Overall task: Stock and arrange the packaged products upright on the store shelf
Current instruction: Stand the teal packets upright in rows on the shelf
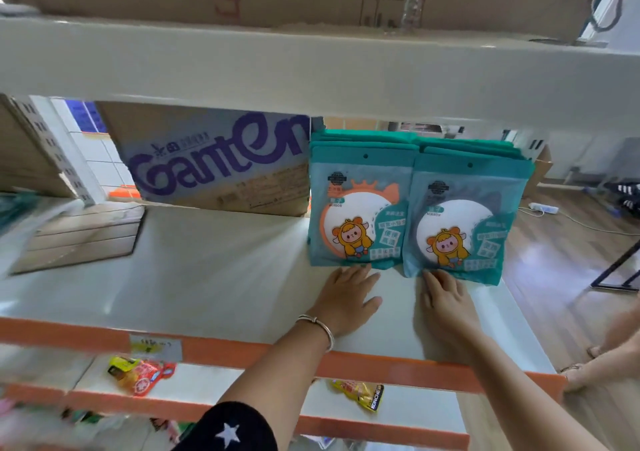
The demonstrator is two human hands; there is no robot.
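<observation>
Two rows of teal mirror packets stand upright on the white shelf (207,277), near its right end. The left stack (360,208) shows an orange-rimmed mirror, the right stack (464,222) a white round one. My left hand (346,301) lies flat on the shelf, fingertips touching the bottom edge of the left stack's front packet. My right hand (446,301) lies flat too, fingers straight, fingertips at the foot of the right stack's front packet. Neither hand holds anything.
A cardboard box printed "Ganten" (214,163) stands behind on the shelf, left of the packets. A flattened carton (83,235) lies at far left. Snack packets (138,374) (360,395) lie on the lower shelf. Another person's feet (595,364) are at right.
</observation>
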